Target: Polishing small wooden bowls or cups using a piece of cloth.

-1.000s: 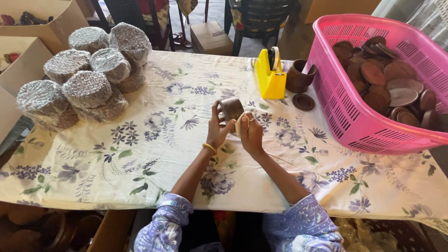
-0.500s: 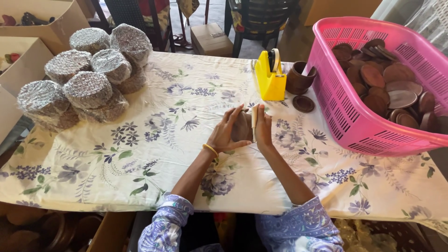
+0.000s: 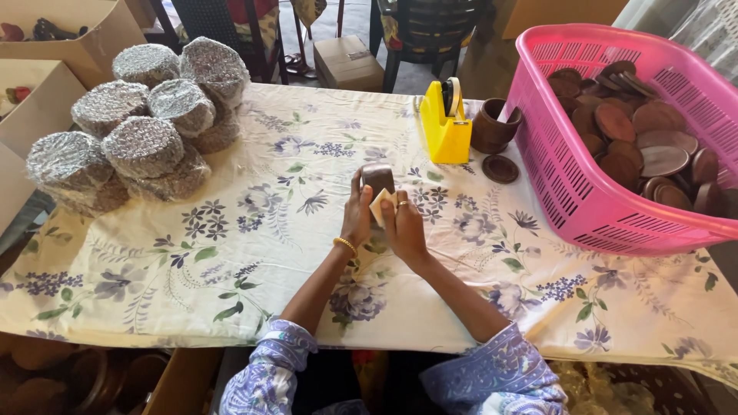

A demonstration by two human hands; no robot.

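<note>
- Fingers of the left hand (image 3: 356, 217) and right hand (image 3: 403, 225) close together around a small dark brown cup (image 3: 377, 178), held just above the table (image 3: 231, 253); the right also pinches a pale scrap (image 3: 380, 206) against it.
- Beyond the fingers stands a yellow tape dispenser (image 3: 445, 123); far right, a pink basket (image 3: 584, 192) of brown lids.
- Judged step: rubbing or wrapping the cup, which calls for a steady grip while it is turned.

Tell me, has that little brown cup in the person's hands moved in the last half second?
Yes. The small brown cup has shifted up the picture, toward the yellow tape dispenser, which stayed put. The left hand and right hand hold it.
</note>
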